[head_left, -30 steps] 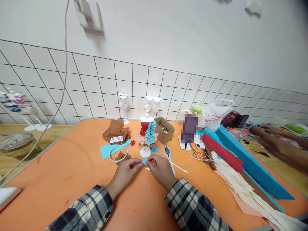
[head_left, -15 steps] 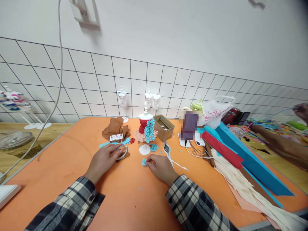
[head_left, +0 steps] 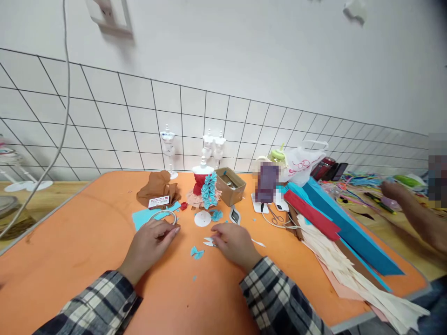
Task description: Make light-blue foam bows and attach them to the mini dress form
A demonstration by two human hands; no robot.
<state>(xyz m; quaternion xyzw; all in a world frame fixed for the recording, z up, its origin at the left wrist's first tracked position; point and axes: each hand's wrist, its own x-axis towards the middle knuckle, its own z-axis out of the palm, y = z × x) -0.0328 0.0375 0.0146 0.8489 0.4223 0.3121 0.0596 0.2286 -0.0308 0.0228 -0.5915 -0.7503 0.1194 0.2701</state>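
My left hand [head_left: 150,244] has curled fingers at the near side of a thin pale ring [head_left: 164,213], whose lower part they hide. In my right hand [head_left: 233,242] is a pair of small snips [head_left: 210,242], blades pointing left; its handle is hidden. A small gathered light-blue fabric piece [head_left: 197,252] lies on the table between my hands. Behind them stands a mini dress form [head_left: 202,181] wearing a red bodice, a pink ruffle and a blue ruffled strip on its right. Another blue ruffled piece [head_left: 216,215] touches its white base [head_left: 203,219].
Brown fabric [head_left: 159,186], a white label card [head_left: 159,202] and blue fabric [head_left: 139,219] lie left. Behind are a cardboard box [head_left: 230,186] and white forms [head_left: 213,144]. At right are scissors [head_left: 277,218], fabric strips [head_left: 312,216] and a person's arm [head_left: 415,214].
The gathered blue piece has left my right fingers and lies on the table. Snip blades now show in that hand. The view has shifted, and the pale ring has moved left with my left hand.
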